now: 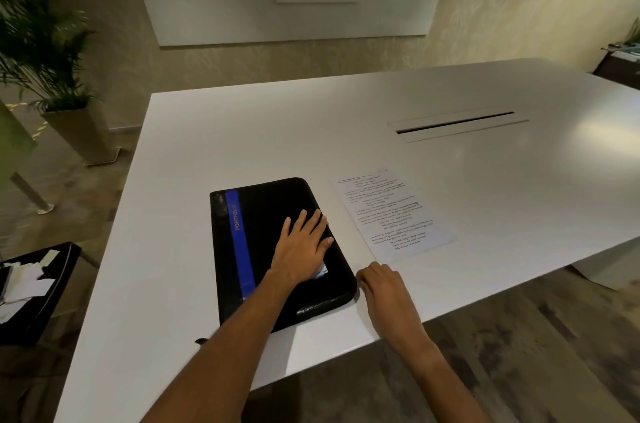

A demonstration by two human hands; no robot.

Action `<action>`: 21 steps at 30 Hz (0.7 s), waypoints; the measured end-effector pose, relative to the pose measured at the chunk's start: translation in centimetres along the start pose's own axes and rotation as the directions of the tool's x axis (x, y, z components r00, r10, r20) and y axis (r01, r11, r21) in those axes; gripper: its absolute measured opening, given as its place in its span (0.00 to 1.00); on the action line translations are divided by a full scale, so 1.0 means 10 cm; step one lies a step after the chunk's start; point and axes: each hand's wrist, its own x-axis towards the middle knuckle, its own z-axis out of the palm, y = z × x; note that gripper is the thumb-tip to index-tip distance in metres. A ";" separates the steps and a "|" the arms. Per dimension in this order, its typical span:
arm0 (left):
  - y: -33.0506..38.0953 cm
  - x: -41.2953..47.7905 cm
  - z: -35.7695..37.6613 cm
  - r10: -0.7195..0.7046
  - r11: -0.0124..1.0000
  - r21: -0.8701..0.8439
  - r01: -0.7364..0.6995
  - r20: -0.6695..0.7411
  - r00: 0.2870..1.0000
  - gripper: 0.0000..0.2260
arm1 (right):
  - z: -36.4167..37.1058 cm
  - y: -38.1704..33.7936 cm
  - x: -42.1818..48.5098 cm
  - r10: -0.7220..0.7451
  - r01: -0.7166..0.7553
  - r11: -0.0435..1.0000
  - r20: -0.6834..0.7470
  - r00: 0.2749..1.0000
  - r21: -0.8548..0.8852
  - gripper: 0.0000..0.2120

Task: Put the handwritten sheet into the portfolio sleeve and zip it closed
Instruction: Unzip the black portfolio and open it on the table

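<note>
Two hands show in my single head view, both at the black portfolio (263,214), which lies closed on the white table (346,131). I see the left hand (301,249) flat on its cover, fingers straight and slightly spread. The right hand (384,287) sits at the portfolio's near right corner, fingers curled toward the edge; I cannot tell whether they pinch anything. The handwritten sheet (391,214) lies flat just right of the portfolio, apart from both hands.
</note>
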 end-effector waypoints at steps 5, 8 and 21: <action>0.03 -0.03 -0.07 -0.007 1.000 -0.007 0.007 0.018 1.000 0.28 | 0.09 -0.11 -0.28 0.097 -0.090 0.991 -0.069 0.993 0.100 0.05; 0.03 -0.06 -0.12 0.014 0.999 -0.050 -0.013 0.025 1.000 0.28 | 0.15 -0.21 -0.41 0.152 -0.133 0.978 -0.110 0.982 0.162 0.05; -0.70 -1.08 -0.04 0.421 0.905 -0.113 -0.411 0.081 0.904 0.40 | 0.19 -0.43 -0.44 0.328 -0.254 0.886 -0.136 0.935 0.387 0.05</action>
